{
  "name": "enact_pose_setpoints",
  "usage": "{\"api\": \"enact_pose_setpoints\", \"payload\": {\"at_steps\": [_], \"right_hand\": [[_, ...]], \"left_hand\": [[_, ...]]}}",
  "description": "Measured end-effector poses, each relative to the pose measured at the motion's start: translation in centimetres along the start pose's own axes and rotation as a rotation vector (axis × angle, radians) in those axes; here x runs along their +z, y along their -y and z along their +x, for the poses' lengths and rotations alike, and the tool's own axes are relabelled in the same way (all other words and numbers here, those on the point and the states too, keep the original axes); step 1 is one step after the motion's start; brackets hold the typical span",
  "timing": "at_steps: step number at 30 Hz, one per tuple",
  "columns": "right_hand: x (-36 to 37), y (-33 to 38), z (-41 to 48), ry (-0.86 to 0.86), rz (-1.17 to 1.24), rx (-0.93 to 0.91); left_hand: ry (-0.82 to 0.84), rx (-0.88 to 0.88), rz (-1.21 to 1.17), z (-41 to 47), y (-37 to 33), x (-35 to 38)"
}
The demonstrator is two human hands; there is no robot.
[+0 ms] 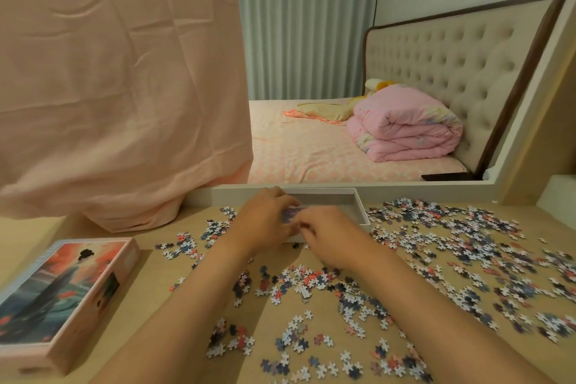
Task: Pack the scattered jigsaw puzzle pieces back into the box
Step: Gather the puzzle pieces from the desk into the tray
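Loose jigsaw pieces (311,349) are strewn across the near part of the desk (162,284), between and beneath two bare forearms. Further in, the left hand (265,217) and the right hand (332,235) are brought together at the near wall of the open white box tray (358,206). A small purplish clump of pieces (291,214) is pinched between their curled fingers, just over the rim. Most pieces are spread on the desk, thickest to the right.

The clump is likely to break up if the grip is eased before the wall is cleared, and bits would be dropped outside the tray. Pieces under the forearms could be dragged off the front edge. The light tray could also be pushed back by the hands.

The desk is of pale wood, and the pictured box lid (62,290) is set at its left. A peach cloth (118,87) is hung behind. Beside it, what seems a framed mirror (526,121) shows a bed, a folded pink quilt (405,128) and a tufted headboard.
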State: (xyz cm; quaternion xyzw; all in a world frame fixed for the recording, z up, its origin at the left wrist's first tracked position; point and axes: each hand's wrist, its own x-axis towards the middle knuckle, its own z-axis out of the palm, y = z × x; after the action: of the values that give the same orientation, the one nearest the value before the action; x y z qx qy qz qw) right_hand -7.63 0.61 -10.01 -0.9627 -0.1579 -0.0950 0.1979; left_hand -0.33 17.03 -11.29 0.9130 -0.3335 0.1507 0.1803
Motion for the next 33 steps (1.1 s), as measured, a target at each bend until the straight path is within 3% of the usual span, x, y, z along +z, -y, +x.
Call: {"api": "enact_pose_setpoints", "payload": {"at_steps": [4,7,10,18,21,23,26,33], "right_hand": [[1.9,0.5,0.2,0.149,-0.199,-0.013],[3.2,0.8,-0.2,0.221,-0.313,-0.006],[3.7,0.9,-0.7,0.229,-0.317,0.017],[-0.5,2.9,-4.0,0.252,-0.028,0.133],[-1.2,2.5,-4.8,0.374,-0.152,0.227],[-1.0,2.2,-5.1,0.458,-0.234,0.289],[-0.1,2.4,-4.7,0.391,-0.101,0.290],[0.6,2.9,-3.9,0.300,0.028,0.241]], "left_hand": [[-0.038,-0.195,-0.009,-3.8,2.2,0.1],[0.226,-0.314,0.104,-6.5,3.3,-0.3],[0.336,-0.289,0.072,-8.1,2.8,-0.9],[0.291,-0.179,-0.183,-9.2,0.3,-2.5],[0.290,-0.195,-0.032,-9.8,0.5,-2.9],[0.403,-0.247,0.086,-10.2,0.9,-3.0],[0.499,-0.246,0.102,-10.3,0.6,-2.4],[0.407,-0.177,-0.085,-9.5,-0.6,-2.1]]}}
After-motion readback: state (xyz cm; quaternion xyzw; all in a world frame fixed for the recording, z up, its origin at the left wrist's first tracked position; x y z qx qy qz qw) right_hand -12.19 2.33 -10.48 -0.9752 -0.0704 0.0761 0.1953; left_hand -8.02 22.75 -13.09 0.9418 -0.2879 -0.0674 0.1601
